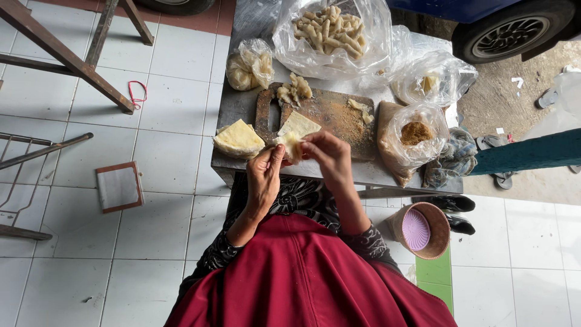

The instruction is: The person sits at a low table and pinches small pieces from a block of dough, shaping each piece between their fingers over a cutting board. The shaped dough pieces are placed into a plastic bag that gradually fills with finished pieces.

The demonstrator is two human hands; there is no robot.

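While both hands, left hand [264, 175] and right hand [327, 152], pinch a pale wrapper [290, 144] at the board's [339, 118] six o'clock, it could tear if pulled too hard.

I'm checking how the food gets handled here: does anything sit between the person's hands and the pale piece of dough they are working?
Nothing visible does. The left hand and right hand both pinch the small pale dough piece directly, bare-fingered, just above the near edge of the wooden cutting board.
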